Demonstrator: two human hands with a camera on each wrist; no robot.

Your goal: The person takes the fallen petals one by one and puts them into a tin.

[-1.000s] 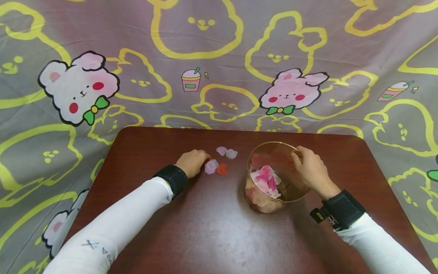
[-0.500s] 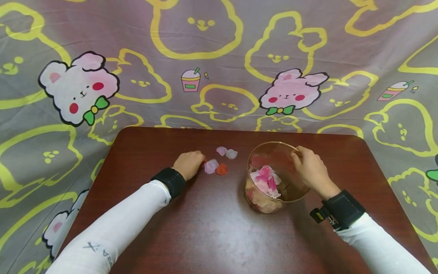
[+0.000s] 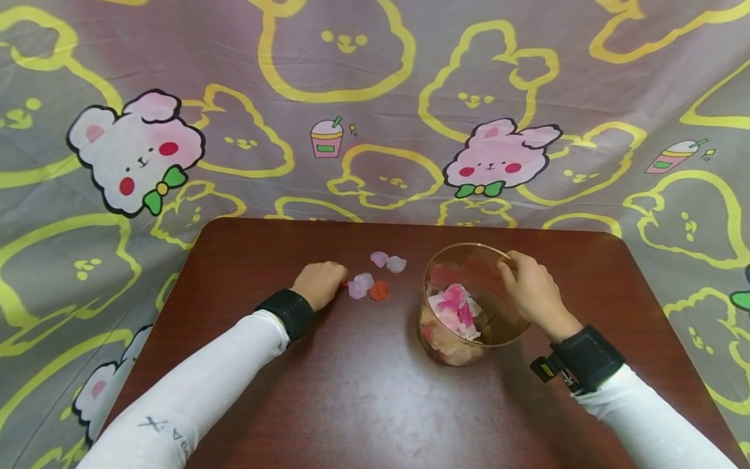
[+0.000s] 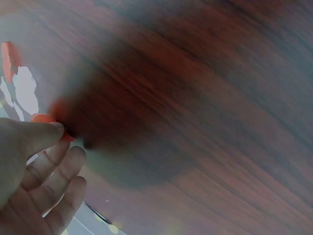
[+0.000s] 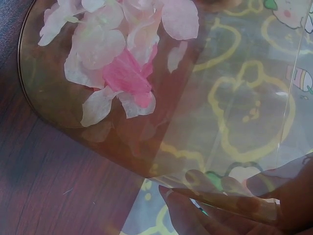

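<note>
The clear container (image 3: 476, 303) is holding pink and white petals (image 3: 454, 309); the right hand (image 3: 530, 286) is gripping its rim, the left hand (image 3: 319, 283) is pinching a red petal (image 4: 49, 120).

Left hand (image 3: 319, 284): draws back toward the near left across the table (image 3: 363, 404) — a second ago its knuckles sat further right, against the loose petals.
Red petal (image 4: 46, 119): goes with the hand, pinched at the fingertips (image 4: 55, 129) — only a sliver shows in the head view.
Pale pink petal (image 3: 360, 285): shifts slightly left, following the hand.
Gap to the orange-red petal (image 3: 379, 290): now wider, the hand clear of it.
</note>
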